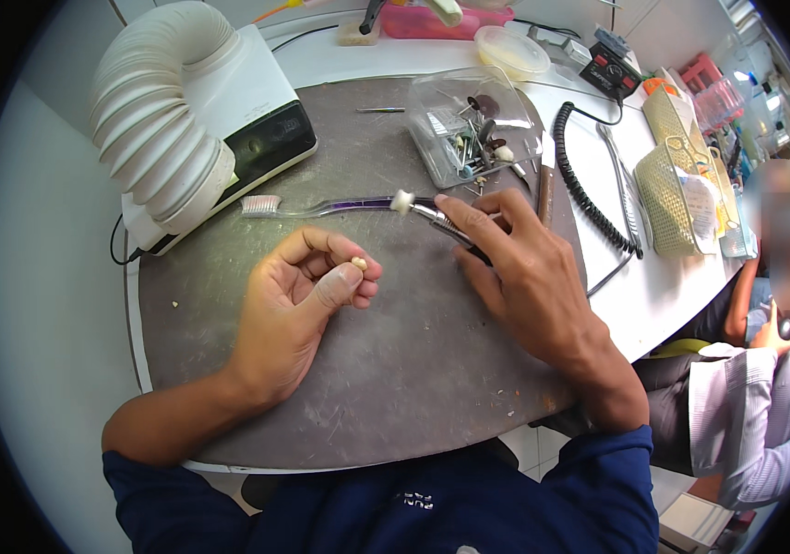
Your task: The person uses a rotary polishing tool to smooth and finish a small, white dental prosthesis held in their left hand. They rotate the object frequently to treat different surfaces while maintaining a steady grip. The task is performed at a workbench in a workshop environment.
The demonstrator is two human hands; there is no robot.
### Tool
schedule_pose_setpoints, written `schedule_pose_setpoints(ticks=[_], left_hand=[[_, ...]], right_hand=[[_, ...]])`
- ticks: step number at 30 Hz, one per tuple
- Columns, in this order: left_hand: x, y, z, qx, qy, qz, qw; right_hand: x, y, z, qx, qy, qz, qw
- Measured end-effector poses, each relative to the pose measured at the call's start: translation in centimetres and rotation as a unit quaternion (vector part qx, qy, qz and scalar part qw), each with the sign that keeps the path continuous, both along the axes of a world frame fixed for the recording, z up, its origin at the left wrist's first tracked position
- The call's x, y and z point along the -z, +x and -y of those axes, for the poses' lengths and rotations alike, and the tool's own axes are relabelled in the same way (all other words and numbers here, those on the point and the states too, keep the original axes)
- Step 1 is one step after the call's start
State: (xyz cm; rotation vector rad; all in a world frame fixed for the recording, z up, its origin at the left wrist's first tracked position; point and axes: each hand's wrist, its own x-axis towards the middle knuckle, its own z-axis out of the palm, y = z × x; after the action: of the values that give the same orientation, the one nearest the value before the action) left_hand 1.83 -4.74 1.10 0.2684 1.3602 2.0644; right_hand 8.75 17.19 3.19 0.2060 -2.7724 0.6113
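Pinched between the thumb and fingers of my left hand [307, 286] is a small cream-coloured dental crown [358, 263]. My right hand [529, 272] is closed around a metal rotary handpiece [436, 220], with a fuzzy white polishing tip [401, 201] at its end pointing left. The tip stays apart from the crown, a little beyond it. Behind both hands lies a clear and purple toothbrush [340, 205], its bristles at the left; the polishing tip overlaps its handle end in view.
A clear plastic box [427, 152] holds several burs and discs. At the left stands a white machine with a ribbed hose [150, 111]. A coiled black cord [584, 198], a knife [547, 180] and a cream basket [667, 203] sit rightward. Another person [736, 397] sits at the far right.
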Motion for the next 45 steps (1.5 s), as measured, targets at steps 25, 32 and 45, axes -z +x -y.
schedule_pose_setpoints(ticks=[25,32,45], left_hand=[[0.2,-0.7,0.7,0.036,0.043,0.058,0.997],[0.6,-0.6,0.9,0.047,0.056,0.047,0.996],[0.4,-0.5,0.9,0.063,0.053,0.013,0.997]], right_hand=[[0.8,-1.3,1.1,0.048,0.141,-0.132,0.98],[-5.9,3.1,3.7,-0.296,-0.222,0.15,0.917],[-6.0,4.5,10.4,-0.475,-0.6,0.199,0.613]])
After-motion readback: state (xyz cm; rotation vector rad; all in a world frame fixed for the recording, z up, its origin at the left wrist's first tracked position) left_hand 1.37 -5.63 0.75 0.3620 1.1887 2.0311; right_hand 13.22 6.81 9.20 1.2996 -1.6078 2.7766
